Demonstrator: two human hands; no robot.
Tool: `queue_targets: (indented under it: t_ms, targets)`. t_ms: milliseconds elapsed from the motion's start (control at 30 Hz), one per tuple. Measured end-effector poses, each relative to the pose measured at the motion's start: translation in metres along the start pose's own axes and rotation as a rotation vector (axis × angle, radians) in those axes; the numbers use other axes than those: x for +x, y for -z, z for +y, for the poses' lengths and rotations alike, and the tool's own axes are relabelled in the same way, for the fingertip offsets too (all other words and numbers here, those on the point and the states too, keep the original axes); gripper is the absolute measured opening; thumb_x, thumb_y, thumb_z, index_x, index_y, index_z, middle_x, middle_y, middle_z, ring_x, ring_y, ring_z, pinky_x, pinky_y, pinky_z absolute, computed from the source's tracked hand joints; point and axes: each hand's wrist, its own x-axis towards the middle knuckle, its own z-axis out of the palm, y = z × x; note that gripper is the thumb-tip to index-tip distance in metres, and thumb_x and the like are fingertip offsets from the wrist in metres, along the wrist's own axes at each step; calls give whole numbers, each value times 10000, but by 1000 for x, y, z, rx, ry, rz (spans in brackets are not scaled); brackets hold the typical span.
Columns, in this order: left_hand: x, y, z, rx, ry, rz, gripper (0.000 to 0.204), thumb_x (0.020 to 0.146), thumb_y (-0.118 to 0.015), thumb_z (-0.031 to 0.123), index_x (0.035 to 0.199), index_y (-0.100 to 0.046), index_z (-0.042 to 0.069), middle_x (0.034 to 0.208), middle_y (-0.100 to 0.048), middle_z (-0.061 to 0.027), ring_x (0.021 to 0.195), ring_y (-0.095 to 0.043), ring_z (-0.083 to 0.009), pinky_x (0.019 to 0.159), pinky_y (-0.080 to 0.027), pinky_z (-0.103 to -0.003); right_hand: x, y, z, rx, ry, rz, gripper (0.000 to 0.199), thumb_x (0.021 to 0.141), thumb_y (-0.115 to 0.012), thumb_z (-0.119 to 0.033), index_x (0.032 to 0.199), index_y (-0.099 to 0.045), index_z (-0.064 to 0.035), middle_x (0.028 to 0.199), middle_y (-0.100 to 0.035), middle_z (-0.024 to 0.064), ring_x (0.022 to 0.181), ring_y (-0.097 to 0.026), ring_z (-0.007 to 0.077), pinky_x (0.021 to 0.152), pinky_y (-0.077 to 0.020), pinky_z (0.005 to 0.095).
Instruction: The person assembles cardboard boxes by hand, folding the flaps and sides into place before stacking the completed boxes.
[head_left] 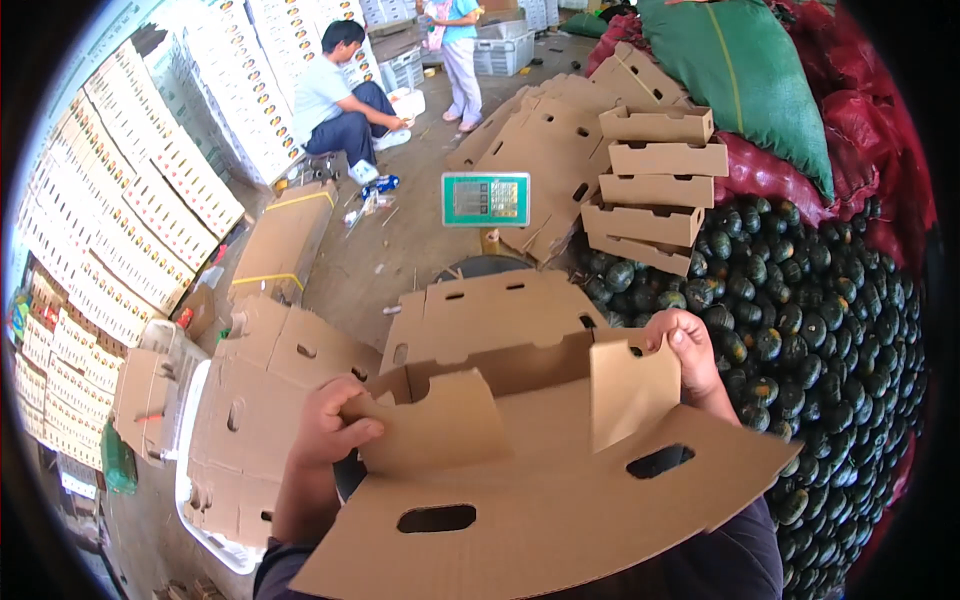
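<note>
Head view: both hands, left hand (325,425) and right hand (688,350), are gripping the light, stiff cardboard box (540,470) by its end flaps.

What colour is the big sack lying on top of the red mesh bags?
Green, with a thin yellow stripe; the sack shows clearly at the upper right of the head view.

A brown cardboard box blank (540,470), half folded, is held up in mid-air; two end flaps stand upright, the front panel tilts outward; oval handle slots are cut through its panels.
</note>
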Motion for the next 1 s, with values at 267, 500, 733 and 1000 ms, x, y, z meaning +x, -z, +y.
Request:
queue_targets:
  t_ms: [267,500,733,1000]
  targets:
    - [-55,5,6,889,-133,-646,608,738,-627,305,1255,-399,80,1233,-470,-111,1194,-395,-284,979,-234,-549,-57,-30,-41,-1258,227,-745,510,649,-681,-125,1118,-487,-82,927,-587,110,888,-566,314,812,-420,438]
    - [-32,2,-35,89,28,-441,503,843,-527,256,1272,-384,36,1242,-490,-120,1223,-384,-254,1027,-227,-440,-45,-14,-15,-596,157,-730,436,769,-636,-183,1147,-491,-22,1027,-570,115,997,-543,250,938,-354,447]
    - [-37,-61,-42,-519,350,329,428,877,-394,61,1295,-335,-6,1360,-344,-137,1194,-394,-219,982,-316,-344,-64,-51,40,-325,-82,232,403,850,-372,-44,1249,-387,11,1297,-406,157,1250,-337,252,1020,-263,341]
    - [36,-57,19,601,300,-1257,502,825,-532,367,1185,-473,22,1046,-575,-209,997,-535,-345,849,-419,-379,0,-78,13,-973,-637,-1486,501,817,-528,-459,1080,-560,-34,1032,-588,199,953,-556,321,795,-430,398]
